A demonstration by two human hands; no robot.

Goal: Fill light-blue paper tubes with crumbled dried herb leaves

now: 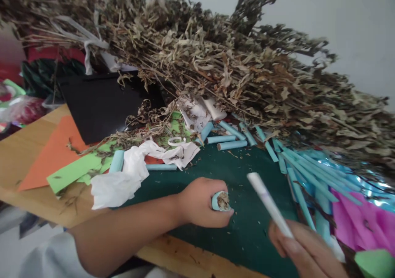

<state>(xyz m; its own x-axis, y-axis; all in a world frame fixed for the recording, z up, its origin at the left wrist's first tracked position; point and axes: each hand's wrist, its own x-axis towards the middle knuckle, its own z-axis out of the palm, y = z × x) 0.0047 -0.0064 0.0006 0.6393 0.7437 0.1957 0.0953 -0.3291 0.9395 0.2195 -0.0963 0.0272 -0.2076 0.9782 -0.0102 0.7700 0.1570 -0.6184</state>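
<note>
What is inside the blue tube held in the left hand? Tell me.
The open end of the blue paper tube shows dry brown plant bits packed in. The left hand wraps around the rest, so how far down the filling goes is hidden.

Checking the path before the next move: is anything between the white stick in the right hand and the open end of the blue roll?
Nothing visible: only bare green mat lies between the white stick and the blue roll gripped by the left hand.
</note>
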